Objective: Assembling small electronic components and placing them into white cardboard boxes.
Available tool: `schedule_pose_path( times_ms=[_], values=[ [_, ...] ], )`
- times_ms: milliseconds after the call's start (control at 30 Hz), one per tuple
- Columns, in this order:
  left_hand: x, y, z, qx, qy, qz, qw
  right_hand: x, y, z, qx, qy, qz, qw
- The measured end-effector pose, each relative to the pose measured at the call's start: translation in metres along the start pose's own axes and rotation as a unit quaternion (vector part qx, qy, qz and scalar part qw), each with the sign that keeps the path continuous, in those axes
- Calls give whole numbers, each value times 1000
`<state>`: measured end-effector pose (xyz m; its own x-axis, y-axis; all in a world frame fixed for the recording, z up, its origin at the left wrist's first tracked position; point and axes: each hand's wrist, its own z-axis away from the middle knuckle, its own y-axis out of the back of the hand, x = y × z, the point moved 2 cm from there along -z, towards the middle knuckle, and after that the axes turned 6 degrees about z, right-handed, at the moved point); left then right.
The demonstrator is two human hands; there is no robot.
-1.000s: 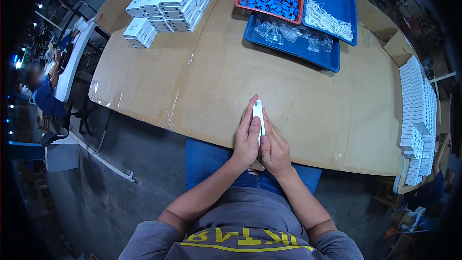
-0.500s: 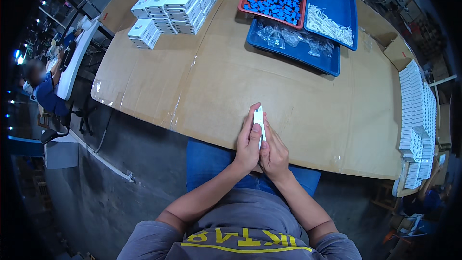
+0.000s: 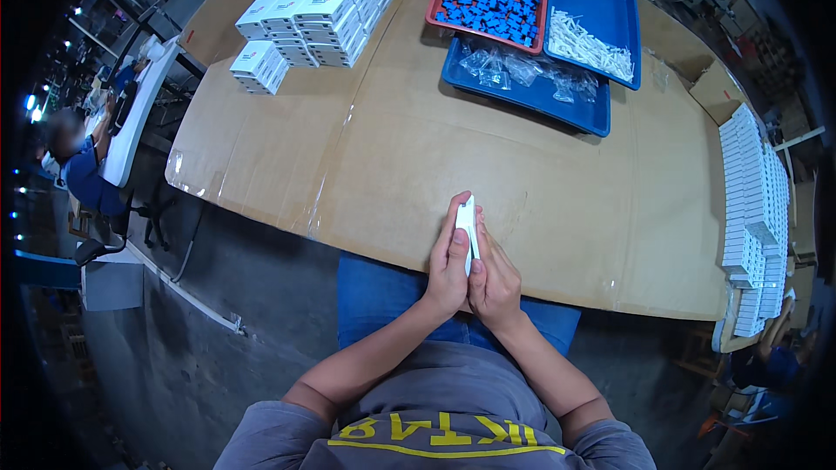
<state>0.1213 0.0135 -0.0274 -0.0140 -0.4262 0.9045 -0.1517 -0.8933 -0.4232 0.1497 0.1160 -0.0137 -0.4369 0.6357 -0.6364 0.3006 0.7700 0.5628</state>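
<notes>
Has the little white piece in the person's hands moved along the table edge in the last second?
No. The white piece sits pinched between the left hand and right hand, at the same spot by the cardboard-covered table's near edge.

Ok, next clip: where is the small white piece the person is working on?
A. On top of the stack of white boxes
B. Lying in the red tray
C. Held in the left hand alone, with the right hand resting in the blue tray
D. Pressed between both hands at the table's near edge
D: the narrow white piece stands between the left hand and right hand, both closed around it at the near edge of the cardboard-covered table.
</notes>
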Motion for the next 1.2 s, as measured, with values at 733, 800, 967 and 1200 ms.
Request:
schedule_pose_path(
  times_ms=[733,800,967,1200],
  values=[
    [8,11,-11,-37,-110,-118,986,4,11,-7,-79,-420,-408,807],
    [12,7,-10,-79,-120,-140,980,4,15,-8,-80,-434,-423,791],
    [14,7,-12,-58,-121,-192,972,-1,16,-13,-82,-380,-409,825],
    [7,7,-11,-44,-257,-218,941,-15,7,-11,-47,-373,-434,819]
  ],
)
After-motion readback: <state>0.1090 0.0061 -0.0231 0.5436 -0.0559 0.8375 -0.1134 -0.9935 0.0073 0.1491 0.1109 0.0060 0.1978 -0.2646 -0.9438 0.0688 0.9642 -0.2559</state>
